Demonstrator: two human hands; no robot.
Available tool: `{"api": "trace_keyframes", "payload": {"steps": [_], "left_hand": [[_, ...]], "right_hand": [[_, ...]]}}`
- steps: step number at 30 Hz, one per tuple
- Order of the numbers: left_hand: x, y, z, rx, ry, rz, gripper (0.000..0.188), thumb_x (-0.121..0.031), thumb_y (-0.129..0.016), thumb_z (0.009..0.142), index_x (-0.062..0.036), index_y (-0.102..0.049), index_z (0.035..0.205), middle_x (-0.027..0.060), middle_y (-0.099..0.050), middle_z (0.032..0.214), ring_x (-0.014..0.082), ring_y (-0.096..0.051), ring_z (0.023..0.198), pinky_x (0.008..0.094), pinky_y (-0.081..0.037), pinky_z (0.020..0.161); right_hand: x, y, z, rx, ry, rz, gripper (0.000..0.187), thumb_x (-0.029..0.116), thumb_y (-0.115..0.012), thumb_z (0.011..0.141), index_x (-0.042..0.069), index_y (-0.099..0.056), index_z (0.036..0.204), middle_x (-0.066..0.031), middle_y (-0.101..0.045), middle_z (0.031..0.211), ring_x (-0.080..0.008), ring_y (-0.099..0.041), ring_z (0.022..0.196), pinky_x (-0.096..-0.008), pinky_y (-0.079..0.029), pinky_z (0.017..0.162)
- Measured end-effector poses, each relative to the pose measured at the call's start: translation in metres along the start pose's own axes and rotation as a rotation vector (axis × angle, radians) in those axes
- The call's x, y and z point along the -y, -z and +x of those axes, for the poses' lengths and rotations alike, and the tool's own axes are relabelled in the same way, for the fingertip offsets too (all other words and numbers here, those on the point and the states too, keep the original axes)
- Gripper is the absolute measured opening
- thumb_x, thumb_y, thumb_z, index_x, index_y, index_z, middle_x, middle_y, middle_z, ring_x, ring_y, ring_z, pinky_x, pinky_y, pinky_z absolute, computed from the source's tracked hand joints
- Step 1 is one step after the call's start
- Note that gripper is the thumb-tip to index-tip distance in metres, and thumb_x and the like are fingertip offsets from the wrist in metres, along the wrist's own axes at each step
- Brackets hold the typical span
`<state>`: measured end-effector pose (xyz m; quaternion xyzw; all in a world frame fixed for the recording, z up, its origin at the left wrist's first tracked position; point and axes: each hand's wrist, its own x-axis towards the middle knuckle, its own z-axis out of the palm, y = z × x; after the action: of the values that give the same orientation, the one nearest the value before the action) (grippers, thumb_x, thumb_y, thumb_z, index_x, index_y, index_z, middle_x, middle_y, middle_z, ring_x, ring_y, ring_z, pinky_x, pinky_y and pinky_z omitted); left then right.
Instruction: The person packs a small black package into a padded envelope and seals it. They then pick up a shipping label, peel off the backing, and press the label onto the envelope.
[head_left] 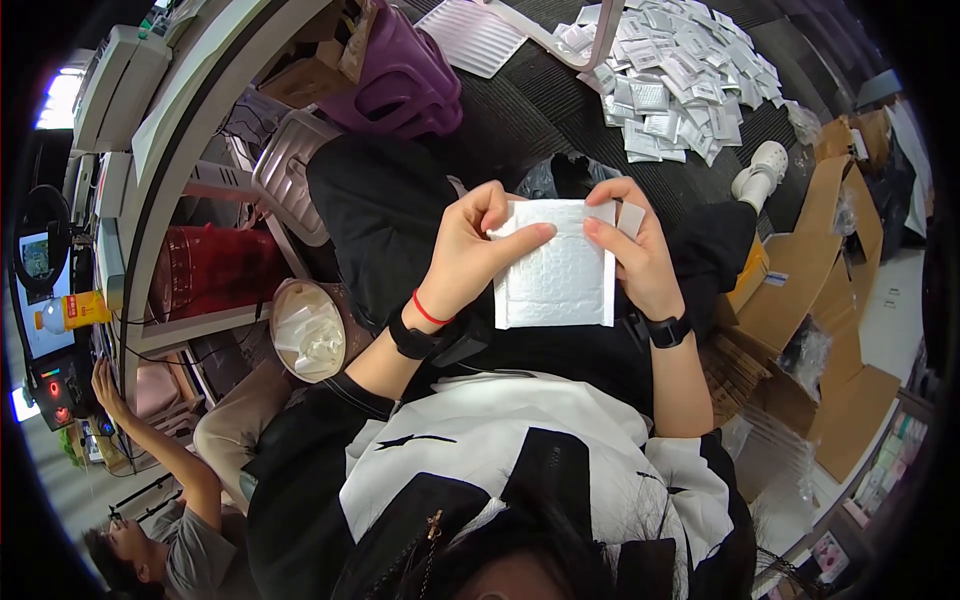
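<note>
In front of my body I hold a white bubble mailer (555, 275) by its upper edge, its quilted side facing up. My left hand (468, 245) grips the upper left corner, thumb lying across the front. On the other side my right hand (645, 262) pinches the upper right corner between thumb and fingers. A small white slip (630, 219) sticks out between the fingers of that right hand; whether it is a label or a strip I cannot tell. Whatever is inside the mailer is hidden.
A heap of white mailers (690, 85) lies on the dark floor ahead. At left stand a waste bin (338, 365), a purple stool (410, 85) and a desk; a co-worker's arm (165, 440) reaches to that desk. Open cardboard boxes (790, 290) crowd the right.
</note>
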<state>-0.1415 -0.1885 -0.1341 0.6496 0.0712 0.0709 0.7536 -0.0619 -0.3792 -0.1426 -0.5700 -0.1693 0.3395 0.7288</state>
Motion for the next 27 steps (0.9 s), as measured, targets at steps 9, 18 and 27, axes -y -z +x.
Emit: {"api": "trace_keyframes", "payload": {"steps": [9, 18, 27], "left_hand": [[-0.004, 0.003, -0.007, 0.155, 0.190, -0.538, 0.047, -0.020, -0.044, 0.100, -0.0049, -0.030, 0.142, 0.0138, -0.051, 0.127, 0.0187, -0.052, 0.116, 0.0332, -0.041, 0.099], [0.051, 0.009, -0.028, -0.013, -0.591, 0.916, 0.019, -0.011, -0.060, 0.090, 0.0003, -0.059, 0.106, 0.0057, -0.061, 0.100, 0.0145, -0.060, 0.093, 0.0265, -0.047, 0.082], [0.010, 0.182, -0.095, -0.876, -0.100, 0.478, 0.019, -0.016, -0.062, 0.092, -0.0004, -0.062, 0.102, 0.0043, -0.063, 0.087, 0.0082, -0.059, 0.070, 0.0209, -0.048, 0.059]], "right_hand": [[-0.004, -0.014, 0.008, -0.269, 0.180, 0.422, 0.039, 0.021, -0.057, 0.095, 0.005, -0.046, 0.128, -0.0030, -0.060, 0.104, -0.0080, -0.057, 0.092, -0.0230, -0.046, 0.078], [-0.013, -0.053, 0.007, -0.312, 0.301, 0.312, 0.028, 0.019, -0.053, 0.098, 0.002, -0.046, 0.120, -0.0039, -0.055, 0.106, -0.0088, -0.051, 0.097, -0.0253, -0.041, 0.088], [-0.012, -0.007, 0.018, -0.506, 0.265, 0.200, 0.038, 0.023, -0.050, 0.098, 0.001, -0.044, 0.129, -0.0105, -0.050, 0.124, -0.0178, -0.045, 0.116, -0.0326, -0.033, 0.101]]}}
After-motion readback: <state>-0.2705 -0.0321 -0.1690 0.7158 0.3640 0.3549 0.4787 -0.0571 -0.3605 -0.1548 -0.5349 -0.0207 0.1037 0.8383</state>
